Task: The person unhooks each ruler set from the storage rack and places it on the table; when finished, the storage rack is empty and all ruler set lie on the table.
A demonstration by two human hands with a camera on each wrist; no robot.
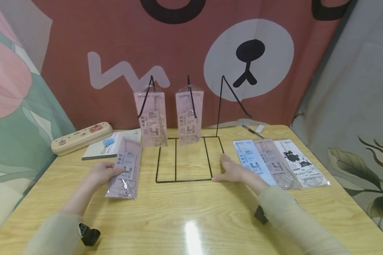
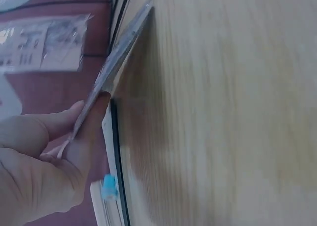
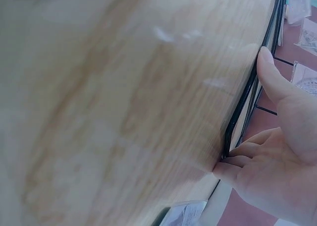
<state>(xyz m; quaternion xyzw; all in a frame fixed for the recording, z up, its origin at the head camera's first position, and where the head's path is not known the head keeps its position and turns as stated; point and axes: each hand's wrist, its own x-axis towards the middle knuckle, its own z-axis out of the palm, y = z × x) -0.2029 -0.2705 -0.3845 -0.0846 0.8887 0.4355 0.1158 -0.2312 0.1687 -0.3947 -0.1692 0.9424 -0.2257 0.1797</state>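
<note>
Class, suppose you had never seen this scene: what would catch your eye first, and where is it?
First, the black wire rack at the table's middle, with two pink ruler packs hanging from its hooks. Next, the left hand pinching another pink pack left of the rack, while the right hand rests at the rack's base.

packet print (image 1: pixel 128 163) unreadable, wrist views blurred
</note>
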